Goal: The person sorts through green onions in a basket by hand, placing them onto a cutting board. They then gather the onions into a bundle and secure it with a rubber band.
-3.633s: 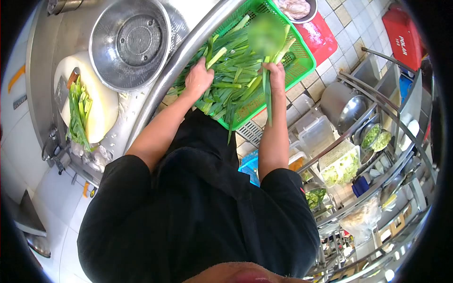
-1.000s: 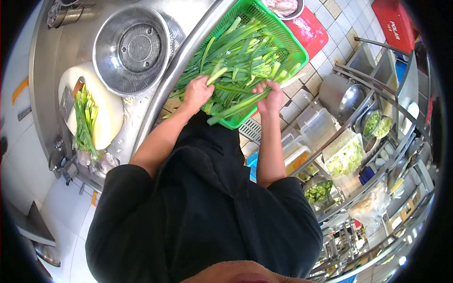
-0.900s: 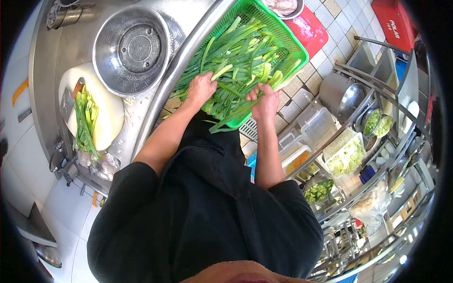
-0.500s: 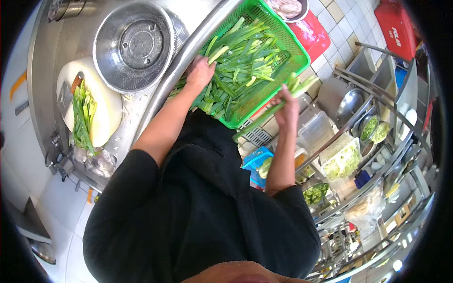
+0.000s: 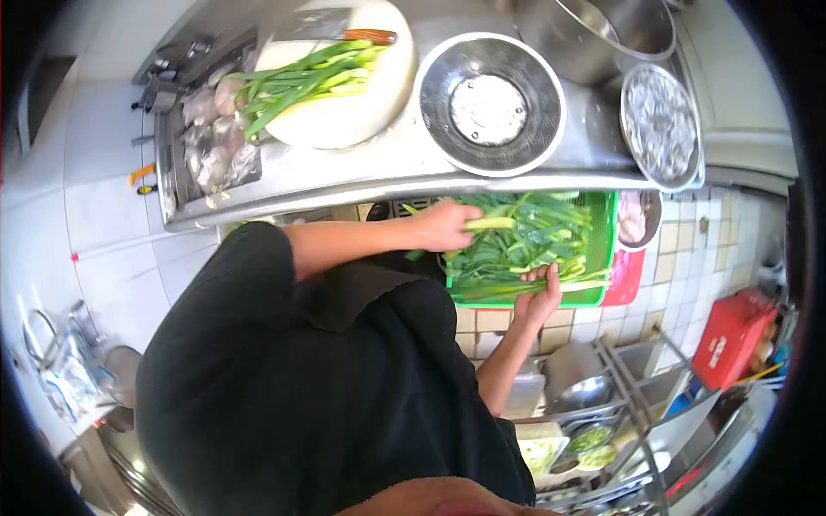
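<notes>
Cut green stalks (image 5: 551,225) fill a green plastic basket (image 5: 605,249) below the counter's edge. My left hand (image 5: 445,225) is closed around a pale green stalk at the basket's left side. At its near right side, my right hand (image 5: 539,295) grips several long green stalks (image 5: 581,282) that lie across the rim. More green stalks (image 5: 318,79) rest on a round white cutting board (image 5: 379,112), beside a cleaver (image 5: 370,36) with a wooden handle. A perforated metal bowl (image 5: 489,107) stands on the counter to the right of the board.
The steel counter (image 5: 344,191) spans the top. A sink (image 5: 211,163) with plastic-wrapped items is at its left, a large pot (image 5: 594,34) and an oval tray (image 5: 661,125) at its right. A bowl of meat (image 5: 637,219), red box (image 5: 731,340) and metal shelving (image 5: 637,413) lie rightward.
The view has turned, bringing the counter across the top. My right hand has come in from beside the basket to its near rim, still with stalks. My left hand still holds a stalk.
</notes>
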### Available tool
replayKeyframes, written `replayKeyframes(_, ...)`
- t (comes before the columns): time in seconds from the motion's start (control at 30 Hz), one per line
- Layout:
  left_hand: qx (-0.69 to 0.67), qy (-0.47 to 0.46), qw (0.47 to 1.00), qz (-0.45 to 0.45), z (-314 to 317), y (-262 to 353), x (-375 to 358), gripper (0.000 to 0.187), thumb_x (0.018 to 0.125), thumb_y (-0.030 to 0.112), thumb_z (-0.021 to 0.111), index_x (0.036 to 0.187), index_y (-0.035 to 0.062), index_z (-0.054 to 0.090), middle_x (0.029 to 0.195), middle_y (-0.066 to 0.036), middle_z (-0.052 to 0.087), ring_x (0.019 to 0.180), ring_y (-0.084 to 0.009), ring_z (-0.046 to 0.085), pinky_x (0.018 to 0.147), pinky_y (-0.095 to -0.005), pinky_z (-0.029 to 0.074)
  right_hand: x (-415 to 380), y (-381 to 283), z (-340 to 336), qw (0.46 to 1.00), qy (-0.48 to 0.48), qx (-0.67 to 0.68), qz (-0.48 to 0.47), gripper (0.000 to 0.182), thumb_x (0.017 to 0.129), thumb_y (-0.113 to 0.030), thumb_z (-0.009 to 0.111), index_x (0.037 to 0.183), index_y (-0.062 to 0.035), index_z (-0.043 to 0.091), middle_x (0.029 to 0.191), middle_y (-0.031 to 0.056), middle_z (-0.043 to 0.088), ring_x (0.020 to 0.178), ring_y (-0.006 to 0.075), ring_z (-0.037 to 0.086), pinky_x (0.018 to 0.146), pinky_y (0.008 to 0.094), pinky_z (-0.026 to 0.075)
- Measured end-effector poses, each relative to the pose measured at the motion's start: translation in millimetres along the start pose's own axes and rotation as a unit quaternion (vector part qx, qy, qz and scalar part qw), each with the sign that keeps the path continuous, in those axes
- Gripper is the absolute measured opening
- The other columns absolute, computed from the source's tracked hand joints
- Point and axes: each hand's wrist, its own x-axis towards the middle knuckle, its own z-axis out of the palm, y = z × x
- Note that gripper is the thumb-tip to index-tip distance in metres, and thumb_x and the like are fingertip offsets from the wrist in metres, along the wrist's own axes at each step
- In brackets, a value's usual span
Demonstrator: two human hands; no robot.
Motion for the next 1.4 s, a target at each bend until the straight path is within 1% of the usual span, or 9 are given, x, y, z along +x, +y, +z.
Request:
replayKeyframes(0.1,-0.033,-0.058,0.993,-0.101,-78,-12,-67,0.033,0.079,0.017,0.065,0.109,0.0029,0.059,0.084,-0.016,0.066,0.077,-0.0257,0.064,0.072,-0.0406,0.051,-30,-26,84,0.992,-0.095,-0.085,-0.006,0.014,0.094,-0.016,0.062,0.101,-0.0071,0.053,0.073,0.0019,0.047,0.064,0.0168,0.048,0.061,0.0363,0.045)
replayKeyframes(0.27,0.019,-0.058,0.978,-0.199,-174,-62,-211,0.038,0.080,0.019,0.065,0.112,-0.0031,0.061,0.098,-0.023,0.067,0.090,-0.0313,0.066,0.082,-0.0415,0.050,-56,22,226,0.965,-0.238,-0.014,0.109,0.014,0.095,-0.020,0.062,0.093,-0.0083,0.055,0.077,0.0015,0.049,0.070,0.0162,0.049,0.069,0.0373,0.045)
replayKeyframes(0.57,-0.099,0.064,0.890,-0.441,-201,-224,-493,0.020,0.082,0.014,0.067,0.094,-0.0011,0.061,0.070,-0.006,0.058,0.057,-0.0157,0.055,0.056,-0.0328,0.048,-87,176,409,0.957,-0.187,0.158,0.157,0.024,0.102,-0.029,0.052,0.098,-0.0049,0.050,0.097,0.0124,0.055,0.092,0.0245,0.056,0.103,0.0479,0.043)
replayKeyframes(0.7,-0.058,0.115,0.873,-0.471,-157,-316,-576,0.024,0.078,0.014,0.067,0.096,-0.0016,0.065,0.077,-0.012,0.066,0.062,-0.0200,0.062,0.060,-0.0359,0.051,-32,258,404,0.973,-0.171,0.056,0.144,0.037,0.105,-0.034,0.044,0.126,-0.0057,0.050,0.124,0.0144,0.056,0.116,0.0294,0.055,0.105,0.0533,0.042)
replayKeyframes(0.8,0.033,0.061,0.877,-0.475,-125,-386,-621,0.039,0.077,0.025,0.068,0.108,0.0017,0.067,0.101,-0.026,0.068,0.095,-0.0419,0.064,0.082,-0.0473,0.049,-43,251,414,0.964,-0.206,-0.039,0.161,0.052,0.105,-0.042,0.038,0.145,-0.0091,0.040,0.148,0.0139,0.044,0.131,0.0348,0.046,0.111,0.0568,0.036)
replayKeyframes(0.97,0.020,0.159,0.891,-0.424,-93,-409,-642,0.031,0.076,0.023,0.064,0.092,-0.0036,0.064,0.077,-0.023,0.066,0.066,-0.0343,0.065,0.065,-0.0451,0.051,-44,228,412,0.921,-0.178,-0.310,0.156,0.050,0.101,-0.037,0.050,0.139,-0.0037,0.045,0.135,0.0212,0.051,0.125,0.0362,0.051,0.102,0.0508,0.046)
replayKeyframes(1.17,0.052,0.183,0.861,-0.471,-97,-458,-611,0.056,0.075,0.030,0.075,0.120,0.0016,0.058,0.109,-0.025,0.065,0.103,-0.0372,0.064,0.088,-0.0432,0.050,-4,233,384,0.870,-0.133,-0.469,0.074,0.031,0.097,-0.029,0.062,0.110,-0.0012,0.057,0.087,0.0152,0.065,0.077,0.0242,0.067,0.063,0.0342,0.058)
replayKeyframes(1.27,0.165,-0.010,0.790,-0.591,-157,-397,-554,0.102,0.073,0.048,0.079,0.150,0.0087,0.026,0.156,-0.017,0.030,0.134,-0.0378,0.043,0.102,-0.0778,0.025,-17,248,391,0.919,-0.132,-0.358,0.097,0.031,0.099,-0.021,0.057,0.114,0.0054,0.052,0.086,0.0195,0.064,0.071,0.0273,0.067,0.066,0.0356,0.063)
replayKeyframes(1.4,0.088,-0.026,0.912,-0.399,-205,-358,-510,0.036,0.081,0.034,0.071,0.103,0.0051,0.070,0.100,-0.023,0.069,0.097,-0.0416,0.064,0.083,-0.0443,0.051,-26,264,408,0.954,-0.119,-0.261,0.083,0.028,0.097,-0.012,0.060,0.114,0.0085,0.050,0.086,0.0207,0.060,0.072,0.0311,0.068,0.063,0.0396,0.064)
